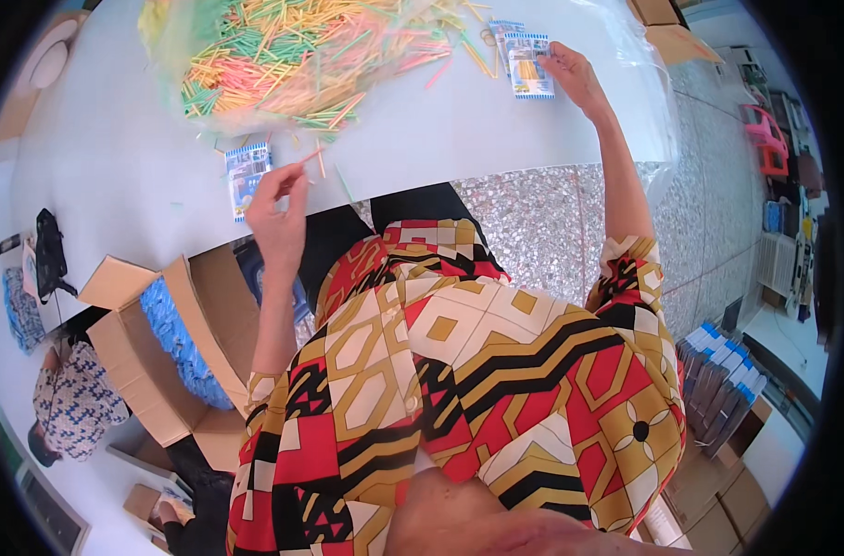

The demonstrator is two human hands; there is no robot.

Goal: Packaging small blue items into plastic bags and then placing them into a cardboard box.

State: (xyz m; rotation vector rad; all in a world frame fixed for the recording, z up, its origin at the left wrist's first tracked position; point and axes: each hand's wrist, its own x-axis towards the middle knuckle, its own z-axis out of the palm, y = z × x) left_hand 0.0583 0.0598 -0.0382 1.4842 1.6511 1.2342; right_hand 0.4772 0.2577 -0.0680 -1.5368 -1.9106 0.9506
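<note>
My left hand [278, 206] is over the table's near edge, its thumb and fingers closed on a thin pink stick [313, 154]. Beside it lies a small blue-and-white packet [247, 174]. My right hand [575, 78] pinches the right edge of another blue-and-white packet [530, 76], which shows yellow sticks through its front. Partly behind that one is a further similar packet [502, 42]. A big heap of thin yellow, green and pink sticks [283, 56] fills a clear plastic bag at the far left of the table.
Loose sticks [477, 57] lie on the white table [450, 134]. At the lower left, an open cardboard box [134, 347] holds blue packets [176, 338]. Another person [74, 398] is at the left. A pink stool [767, 139] and stacked packs [718, 375] are on the right.
</note>
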